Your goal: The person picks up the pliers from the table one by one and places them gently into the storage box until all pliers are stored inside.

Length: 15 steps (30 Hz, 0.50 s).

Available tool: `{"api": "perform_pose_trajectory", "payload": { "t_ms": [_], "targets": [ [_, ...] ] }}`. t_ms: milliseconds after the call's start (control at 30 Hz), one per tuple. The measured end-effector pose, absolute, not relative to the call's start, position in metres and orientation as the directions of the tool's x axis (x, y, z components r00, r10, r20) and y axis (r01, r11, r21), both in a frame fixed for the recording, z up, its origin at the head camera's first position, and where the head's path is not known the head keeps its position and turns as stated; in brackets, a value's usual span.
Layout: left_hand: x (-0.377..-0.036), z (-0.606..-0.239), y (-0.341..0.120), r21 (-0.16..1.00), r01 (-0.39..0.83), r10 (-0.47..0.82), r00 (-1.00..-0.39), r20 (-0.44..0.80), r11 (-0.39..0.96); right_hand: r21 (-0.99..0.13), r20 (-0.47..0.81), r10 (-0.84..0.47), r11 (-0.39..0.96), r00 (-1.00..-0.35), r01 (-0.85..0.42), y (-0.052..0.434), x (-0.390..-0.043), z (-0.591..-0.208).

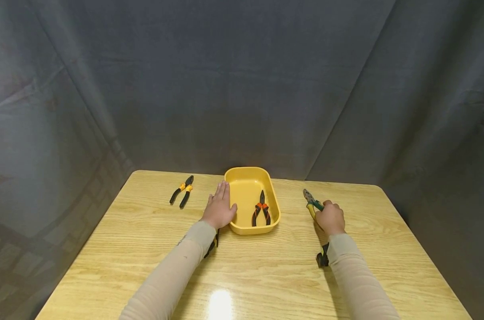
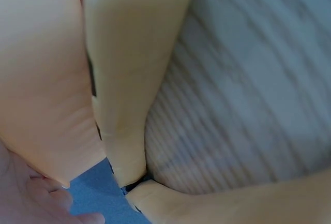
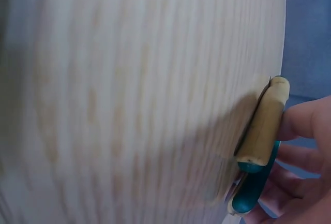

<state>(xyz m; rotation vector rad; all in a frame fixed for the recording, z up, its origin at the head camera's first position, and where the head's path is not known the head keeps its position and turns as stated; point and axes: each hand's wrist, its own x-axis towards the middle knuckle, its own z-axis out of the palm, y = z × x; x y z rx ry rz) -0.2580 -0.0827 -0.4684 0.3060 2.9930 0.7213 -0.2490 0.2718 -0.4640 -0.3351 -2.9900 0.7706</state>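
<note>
A yellow plastic tray (image 1: 242,193) stands at the far middle of the table. My left hand (image 1: 219,210) lies along its left rim with straight fingers. Inside the tray are long-nose pliers (image 1: 262,206) with black and orange handles, jaws pointing away. To the right, my right hand (image 1: 331,218) grips pliers (image 1: 311,207) with yellow and green handles. In the right wrist view, fingers hold these handles (image 3: 264,125) close over the wood. Two pale yellow arms (image 2: 129,89), meeting at a dark joint, cross the left wrist view beside the tray's wall (image 2: 41,79).
Combination pliers (image 1: 188,180) with black and yellow-orange handles lie left of the tray, spread apart. The wooden table (image 1: 258,275) has rounded far corners. A dark grey curtain (image 1: 242,89) hangs behind it and at both sides.
</note>
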Motion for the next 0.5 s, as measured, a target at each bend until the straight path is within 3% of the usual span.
{"api": "perform_pose_trajectory", "payload": {
  "t_ms": [500],
  "targets": [
    [-0.2581, -0.4680, -0.0838, 0.458, 0.175, 0.197, -0.980, 0.000, 0.871, -0.489, -0.086, 0.189, 0.848, -0.978, 0.207, 0.2811, -0.2579, -0.4718]
  ]
}}
